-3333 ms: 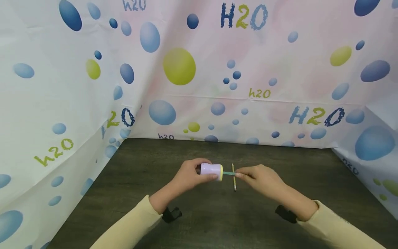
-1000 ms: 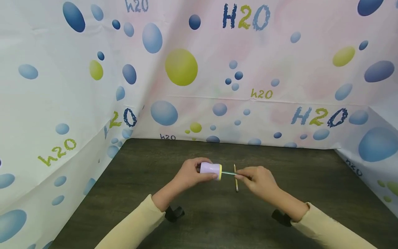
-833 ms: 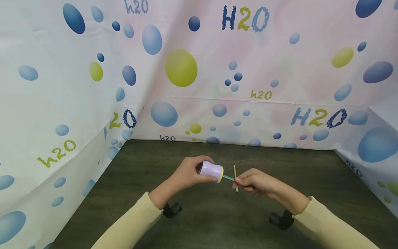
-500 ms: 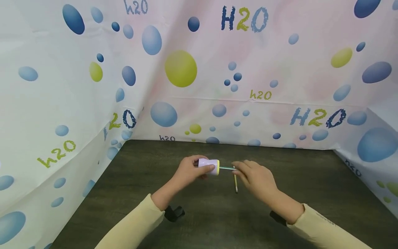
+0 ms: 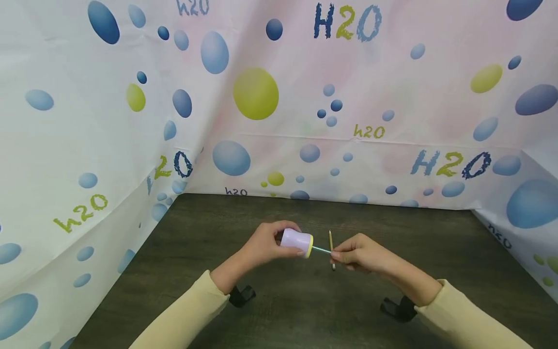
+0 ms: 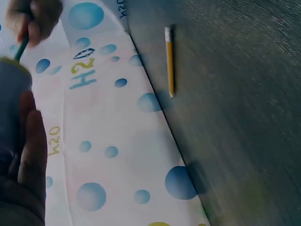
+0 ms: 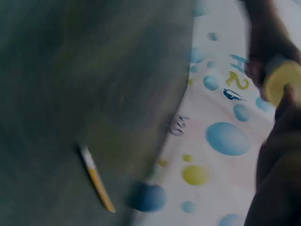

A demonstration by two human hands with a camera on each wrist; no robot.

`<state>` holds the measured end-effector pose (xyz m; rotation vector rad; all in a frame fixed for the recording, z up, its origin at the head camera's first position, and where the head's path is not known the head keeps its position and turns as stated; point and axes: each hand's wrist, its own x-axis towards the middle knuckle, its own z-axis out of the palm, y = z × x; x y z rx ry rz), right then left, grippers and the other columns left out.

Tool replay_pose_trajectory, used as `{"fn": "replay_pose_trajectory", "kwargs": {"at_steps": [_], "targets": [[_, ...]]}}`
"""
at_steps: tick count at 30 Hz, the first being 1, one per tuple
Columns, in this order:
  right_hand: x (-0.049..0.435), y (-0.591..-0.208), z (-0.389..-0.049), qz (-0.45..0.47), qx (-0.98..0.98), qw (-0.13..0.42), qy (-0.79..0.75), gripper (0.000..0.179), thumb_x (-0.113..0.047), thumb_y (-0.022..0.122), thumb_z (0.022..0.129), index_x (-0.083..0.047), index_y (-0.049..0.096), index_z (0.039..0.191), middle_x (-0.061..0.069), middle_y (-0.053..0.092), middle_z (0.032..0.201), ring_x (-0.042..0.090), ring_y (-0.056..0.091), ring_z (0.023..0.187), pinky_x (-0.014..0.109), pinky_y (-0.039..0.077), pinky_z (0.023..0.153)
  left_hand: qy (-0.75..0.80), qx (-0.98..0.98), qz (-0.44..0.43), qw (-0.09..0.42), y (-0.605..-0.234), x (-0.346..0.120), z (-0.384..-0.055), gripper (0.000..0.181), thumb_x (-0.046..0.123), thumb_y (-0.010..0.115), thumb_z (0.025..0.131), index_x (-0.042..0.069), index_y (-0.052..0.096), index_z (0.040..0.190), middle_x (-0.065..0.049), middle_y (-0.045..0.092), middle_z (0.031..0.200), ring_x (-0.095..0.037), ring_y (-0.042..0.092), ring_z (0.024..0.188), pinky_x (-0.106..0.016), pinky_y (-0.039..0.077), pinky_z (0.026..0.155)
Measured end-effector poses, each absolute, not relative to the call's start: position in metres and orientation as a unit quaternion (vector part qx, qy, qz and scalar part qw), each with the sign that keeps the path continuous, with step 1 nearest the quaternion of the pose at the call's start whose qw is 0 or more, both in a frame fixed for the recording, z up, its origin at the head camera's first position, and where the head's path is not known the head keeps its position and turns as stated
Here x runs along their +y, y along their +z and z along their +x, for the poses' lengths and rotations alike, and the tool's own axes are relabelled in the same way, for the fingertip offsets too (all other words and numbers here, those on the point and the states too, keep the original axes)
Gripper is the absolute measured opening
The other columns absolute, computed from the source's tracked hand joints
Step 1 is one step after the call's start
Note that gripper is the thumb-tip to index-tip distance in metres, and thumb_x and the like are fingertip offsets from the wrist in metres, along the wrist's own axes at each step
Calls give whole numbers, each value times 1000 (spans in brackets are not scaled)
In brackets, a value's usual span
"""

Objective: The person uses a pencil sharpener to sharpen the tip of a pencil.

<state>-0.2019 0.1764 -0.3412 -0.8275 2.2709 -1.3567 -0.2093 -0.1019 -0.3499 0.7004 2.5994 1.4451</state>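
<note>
My left hand (image 5: 263, 246) grips a lilac, barrel-shaped pencil sharpener (image 5: 296, 240), its yellow-rimmed end facing right and tilted slightly down. Out of that end runs a slim green pencil (image 5: 321, 249), whose inserted tip is hidden. The fingertips and thumb of my right hand (image 5: 366, 254) pinch the pencil's outer end, a short way from the rim. In the left wrist view the sharpener (image 6: 11, 103) fills the left edge, the pencil running up toward the other hand. The yellow sharpener end (image 7: 284, 82) shows at the right wrist view's right side, partly behind dark fingers.
A yellow pencil (image 5: 331, 237) with a pale end lies on the dark wooden table (image 5: 296, 310), just beyond and partly behind my right fingers. A white sheet (image 5: 305, 111) printed with bubbles and lettering encloses the table's back and sides.
My right hand has rotated back and forth around the green pencil, from back-up half a second ago to thumb-side-up now. The sharpener tips slightly with each turn; the yellow pencil stays put.
</note>
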Motion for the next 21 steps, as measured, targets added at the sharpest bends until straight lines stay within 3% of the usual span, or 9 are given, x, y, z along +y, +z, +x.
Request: {"fn": "replay_pose_trajectory", "kwargs": {"at_steps": [2,4,5,7,11,14,18,20,21], "targets": [[180,-335,-204,-217,765,304,-525,28,-18,56,104,2,75,98,-10,50,59,1,25,43,22,20,42,456,852,256,29,-349,-102,-208,40,19,85,84,5,69,118,-19,72,106,-13,64,82,-21,56,69],[181,-333,-204,-217,760,322,-521,29,-18,53,106,2,73,98,-8,48,59,2,23,43,24,19,42,459,850,257,30,-348,-101,-208,39,19,84,85,4,69,118,-19,72,107,-14,66,83,-21,57,70],[181,-333,-204,-236,776,294,-505,29,-19,53,106,1,73,100,-6,49,59,3,26,44,24,21,43,469,847,246,36,-348,-100,-208,39,20,83,86,4,69,119,-20,72,108,-15,67,84,-23,58,70],[178,-337,-200,-288,841,172,-424,39,-30,49,109,-1,75,107,-6,57,63,3,36,47,23,26,44,497,841,206,52,-349,-96,-209,40,21,82,88,2,68,120,-21,71,111,-16,69,87,-28,62,72],[170,-352,-197,-355,893,-232,-150,58,-50,32,109,-12,76,115,-3,61,68,7,45,54,21,31,48,575,804,120,94,-350,-90,-214,41,24,76,94,-2,67,124,-23,70,109,-14,71,78,-37,65,72],[169,-364,-203,-379,799,-465,-46,52,-42,30,111,-13,73,111,0,52,68,11,38,52,22,25,44,612,776,91,123,-349,-87,-216,40,27,71,97,-5,67,121,-22,72,96,-9,68,63,-34,63,66],[170,-370,-211,-423,706,-566,-43,35,-25,43,112,-11,72,99,2,48,66,12,34,48,23,23,39,619,763,87,165,-349,-87,-216,40,28,68,99,-7,67,118,-16,71,86,-6,66,57,-33,63,65],[169,-369,-211,-429,723,-536,-73,40,-29,45,111,-11,75,91,0,50,62,8,34,45,20,22,38,607,771,98,164,-351,-87,-215,39,25,69,98,-6,67,121,-16,72,90,-7,67,61,-38,64,70],[169,-367,-208,-431,757,-480,-105,42,-32,48,110,-9,77,90,-2,56,62,4,35,45,19,24,38,598,779,106,154,-352,-88,-214,38,24,71,97,-5,67,122,-19,71,95,-8,68,65,-39,65,72]]}}
